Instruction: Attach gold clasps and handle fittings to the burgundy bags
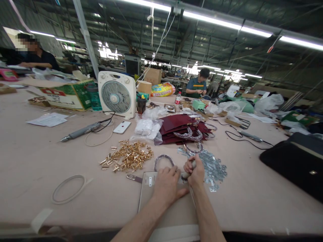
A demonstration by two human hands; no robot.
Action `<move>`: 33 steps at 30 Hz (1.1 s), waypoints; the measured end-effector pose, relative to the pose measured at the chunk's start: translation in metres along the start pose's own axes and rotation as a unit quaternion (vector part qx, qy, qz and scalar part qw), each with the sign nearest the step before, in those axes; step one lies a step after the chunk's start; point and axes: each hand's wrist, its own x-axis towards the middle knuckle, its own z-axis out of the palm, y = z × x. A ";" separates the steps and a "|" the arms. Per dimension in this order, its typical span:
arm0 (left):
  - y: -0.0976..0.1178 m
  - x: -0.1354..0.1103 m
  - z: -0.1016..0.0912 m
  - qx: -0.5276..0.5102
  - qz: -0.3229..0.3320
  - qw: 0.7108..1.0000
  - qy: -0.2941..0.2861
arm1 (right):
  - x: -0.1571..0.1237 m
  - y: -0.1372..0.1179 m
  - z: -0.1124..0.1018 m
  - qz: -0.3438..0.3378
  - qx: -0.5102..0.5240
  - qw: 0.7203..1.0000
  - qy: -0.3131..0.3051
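One beige bag panel [176,211] at the near edge of the tabletop [106,201], roughly centre; near end runs past the tabletop edge, middle partly covered by hands and forearms. Left hand [167,185] flat on it, fingers extended, pressing, gripping nothing. Right hand [196,173] closed in a fist round one handled tool [186,174], at the panel's far right corner; tool tip hard to make out. One small metal plate [150,181] visible at the panel's far left; more under the left hand can't be told. One strap [135,178] with metal end sticks out left. One wrapped handle loop [164,158] just beyond, lower part hidden.

Two loose piles: gold fittings [130,156] far left of the panel, grey plates [213,168] to the right; both too many to count. Farther: one stack of maroon bag pieces [179,126], overlapping, count unclear. One phone [122,127], one fan [117,94]. Two corded drivers: left driver [83,131], right driver [252,136]. One black case [295,164] at right, cut off by frame. Two people far off, one left, one right of centre.
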 end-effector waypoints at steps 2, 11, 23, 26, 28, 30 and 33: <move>0.001 0.000 0.000 0.003 -0.002 1.000 0.003 | 0.006 0.001 0.004 0.031 -0.036 0.999 -0.023; 0.000 -0.001 -0.002 0.000 -0.006 1.000 -0.001 | -0.009 0.000 0.004 -0.037 -0.198 0.974 -0.098; 0.002 -0.003 -0.005 -0.003 -0.018 1.000 -0.025 | -0.027 -0.034 0.013 -0.100 -0.112 0.986 -0.067; 0.002 -0.003 -0.006 -0.015 -0.021 0.999 -0.030 | -0.033 -0.037 0.014 -0.176 -0.050 0.979 -0.088; 0.002 -0.003 -0.008 -0.027 -0.017 0.999 -0.035 | -0.037 -0.025 0.011 -0.171 -0.075 0.976 -0.109; 0.001 -0.004 -0.009 -0.038 -0.012 0.999 -0.034 | -0.039 -0.011 0.006 -0.130 -0.131 0.976 -0.119; 0.000 -0.006 -0.007 -0.040 -0.011 0.999 -0.026 | -0.039 -0.006 0.005 -0.104 -0.159 0.976 -0.111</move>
